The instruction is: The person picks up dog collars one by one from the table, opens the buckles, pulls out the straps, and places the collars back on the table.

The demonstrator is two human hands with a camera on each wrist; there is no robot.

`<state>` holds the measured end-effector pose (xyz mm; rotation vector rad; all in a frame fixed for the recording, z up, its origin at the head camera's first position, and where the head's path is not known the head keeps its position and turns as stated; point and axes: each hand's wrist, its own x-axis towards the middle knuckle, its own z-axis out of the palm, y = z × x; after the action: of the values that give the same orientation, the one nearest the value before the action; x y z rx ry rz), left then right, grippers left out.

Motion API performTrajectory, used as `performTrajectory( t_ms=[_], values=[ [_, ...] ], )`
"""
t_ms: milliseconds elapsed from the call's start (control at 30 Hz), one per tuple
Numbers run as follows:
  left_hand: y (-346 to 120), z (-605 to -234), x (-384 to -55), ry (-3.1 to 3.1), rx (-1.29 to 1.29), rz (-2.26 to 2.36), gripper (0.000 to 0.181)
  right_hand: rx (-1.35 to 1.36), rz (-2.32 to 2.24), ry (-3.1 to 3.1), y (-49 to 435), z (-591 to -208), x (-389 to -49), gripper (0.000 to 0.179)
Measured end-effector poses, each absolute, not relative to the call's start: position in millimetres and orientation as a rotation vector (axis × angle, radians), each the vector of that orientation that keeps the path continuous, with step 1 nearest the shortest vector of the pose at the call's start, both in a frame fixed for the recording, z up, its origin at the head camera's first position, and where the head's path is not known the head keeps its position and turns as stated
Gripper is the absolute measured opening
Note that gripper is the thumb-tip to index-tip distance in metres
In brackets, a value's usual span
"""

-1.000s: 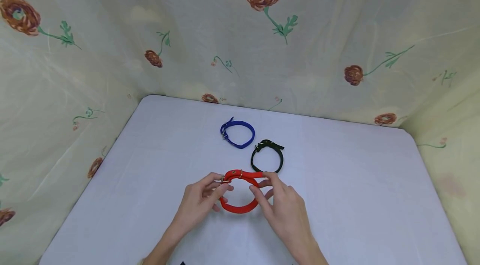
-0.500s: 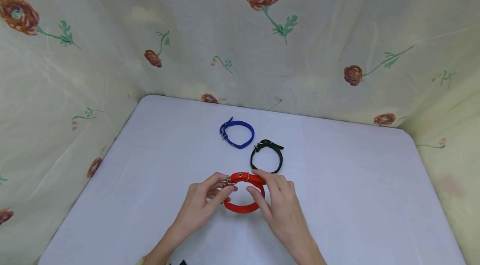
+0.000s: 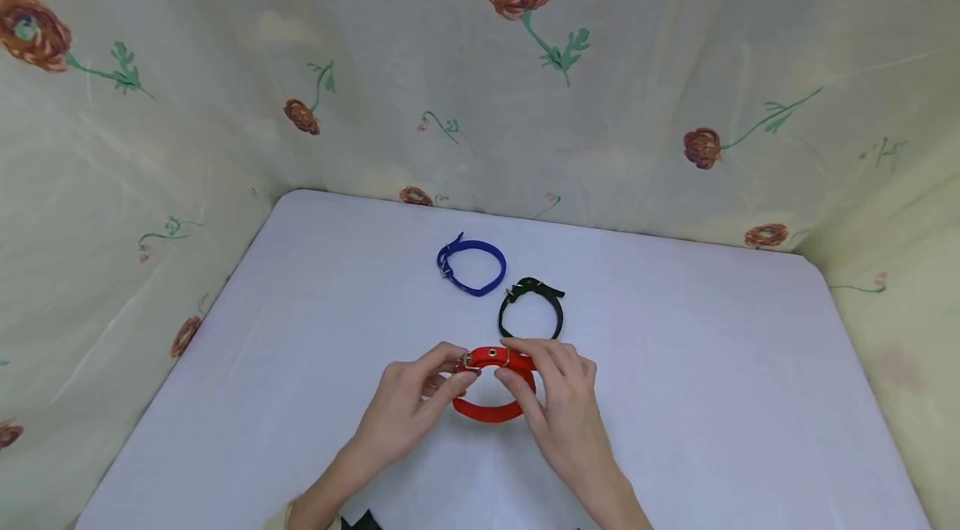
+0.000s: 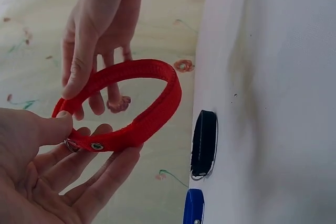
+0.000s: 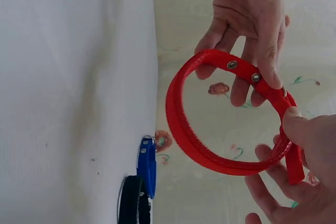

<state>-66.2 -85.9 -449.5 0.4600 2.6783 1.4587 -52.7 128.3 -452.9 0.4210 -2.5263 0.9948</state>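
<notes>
A red buckled collar [image 3: 487,413], like a pet's, is held up as a loop above the table. My left hand [image 3: 405,401] pinches it beside the metal buckle [image 3: 468,360], thumb on the near side. At the loop's right side my right hand [image 3: 566,413] pinches the strap between thumb and fingers, partly covering its end. In the right wrist view the strap's free end [image 5: 295,167] sticks out past the right thumb, and metal eyelets [image 5: 232,65] show along the band. The left wrist view shows the collar [image 4: 163,114] well off the tabletop.
On the white table [image 3: 712,380] lie a blue collar [image 3: 491,251] and, nearer, a black collar [image 3: 558,313], both buckled into loops. The black one is just beyond the hands. Flower-patterned cloth [image 3: 615,147] hangs behind the table and at both sides.
Both hands have shifted slightly right with the red collar. The right fingers have moved inward along the strap, and its end, earlier stretched out to the right, is now mostly covered in the head view.
</notes>
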Motion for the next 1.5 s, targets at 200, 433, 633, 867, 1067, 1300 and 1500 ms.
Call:
performTrajectory(
  t_ms=[200, 433, 633, 867, 1067, 1300, 1500],
  values=[
    [-78.3, -452.7, -66.2, 2.637, 0.486, 1.475, 0.026, 0.377, 1.104, -2.561, 133.9, -451.9, -50.3, 0.037],
    [-72.0, -456.5, -61.1, 2.605, 0.501, 1.528, 0.030, 0.438, 1.078, -2.573, 136.9, -448.6, -45.7, 0.037],
    [-71.4, -455.0, -57.2, 2.647, 0.476, 1.568, 0.026, 0.481, 1.072, -2.587, 135.8, -444.5, -43.6, 0.038],
    [-67.9, -454.5, -55.5, 2.615, 0.496, 1.620, 0.023, 0.485, 1.193, -2.598, 137.9, -443.6, -41.7, 0.036],
    [-65.2, -453.3, -56.7, 2.627, 0.550, 1.674, 0.022, 0.500, 1.280, -2.594, 138.6, -443.3, -41.2, 0.035],
    [-63.1, -454.4, -56.8, 2.557, 0.570, 1.729, 0.024, 0.539, 1.314, -2.605, 140.1, -443.4, -42.1, 0.029],
    [-62.1, -457.7, -55.7, 2.518, 0.542, 1.785, 0.022, 0.534, 1.343, -2.603, 139.0, -443.3, -41.8, 0.026]
  ],
)
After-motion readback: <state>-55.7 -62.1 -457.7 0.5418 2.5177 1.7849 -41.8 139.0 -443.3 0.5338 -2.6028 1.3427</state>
